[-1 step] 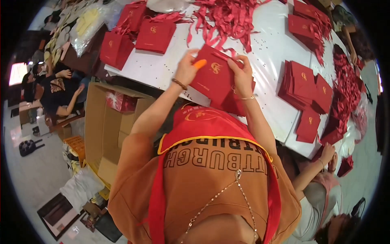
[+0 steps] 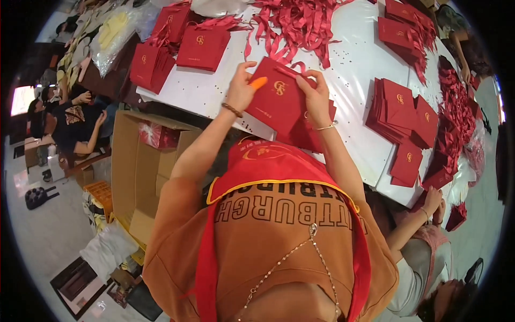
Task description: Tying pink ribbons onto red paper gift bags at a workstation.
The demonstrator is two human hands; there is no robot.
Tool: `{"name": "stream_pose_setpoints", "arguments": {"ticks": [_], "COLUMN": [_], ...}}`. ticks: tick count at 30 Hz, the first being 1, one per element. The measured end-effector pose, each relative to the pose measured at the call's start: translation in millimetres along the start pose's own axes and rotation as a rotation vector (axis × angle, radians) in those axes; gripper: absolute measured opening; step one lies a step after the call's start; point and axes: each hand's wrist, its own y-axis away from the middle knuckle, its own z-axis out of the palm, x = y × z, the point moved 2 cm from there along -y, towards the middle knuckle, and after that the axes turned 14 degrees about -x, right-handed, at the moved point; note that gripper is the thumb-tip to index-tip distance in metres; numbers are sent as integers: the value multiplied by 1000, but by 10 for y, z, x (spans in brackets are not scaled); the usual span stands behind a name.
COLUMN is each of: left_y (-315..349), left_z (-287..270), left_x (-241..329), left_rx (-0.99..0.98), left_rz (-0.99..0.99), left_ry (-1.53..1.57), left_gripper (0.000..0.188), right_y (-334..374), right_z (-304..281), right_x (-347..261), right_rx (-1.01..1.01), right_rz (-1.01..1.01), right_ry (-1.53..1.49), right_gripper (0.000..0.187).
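A flat red paper gift bag (image 2: 271, 107) with a gold emblem is held between my two hands above the near edge of the white table (image 2: 351, 129). My left hand (image 2: 242, 88), its thumb under an orange finger cover, grips the bag's left edge. At the upper right edge, the fingers of my right hand (image 2: 315, 94) pinch the bag beside a red ribbon (image 2: 296, 65). More red bags (image 2: 307, 138) lie beneath it, partly covered by it and my right wrist. Beyond them spreads a tangled heap of red ribbons (image 2: 295, 27).
Stacks of red bags stand at the left (image 2: 204, 47) and right (image 2: 394, 110). An open cardboard box (image 2: 129, 161) is at my left, holding a wrapped red package. At the lower right, a co-worker's hands (image 2: 433, 204) touch red bags. Another person (image 2: 80, 121) sits far left.
Both hands and the bag have shifted very slightly left in the picture. My grip looks the same.
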Motion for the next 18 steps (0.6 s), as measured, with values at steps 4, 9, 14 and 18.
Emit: {"name": "stream_pose_setpoints", "arguments": {"ticks": [4,9,14,18], "left_y": [-257,-655,-857,-1007], "left_z": [-605,-1879,-2135,-1995], "left_x": [167,394,427,152], "left_rx": [87,431,427,490], "left_rz": [146,231,-43,-341], "left_ry": [-337,-562,-1263,-1565], "left_gripper": [24,34,44,35], "right_y": [141,344,453,453], "right_z": [157,-76,-116,-187], "right_x": [-152,-54,-16,5], "right_rx": [-37,-58,-16,6], "right_rz": [63,113,162,118], "right_ry": [-46,115,158,290], "right_gripper": [27,25,18,16]}}
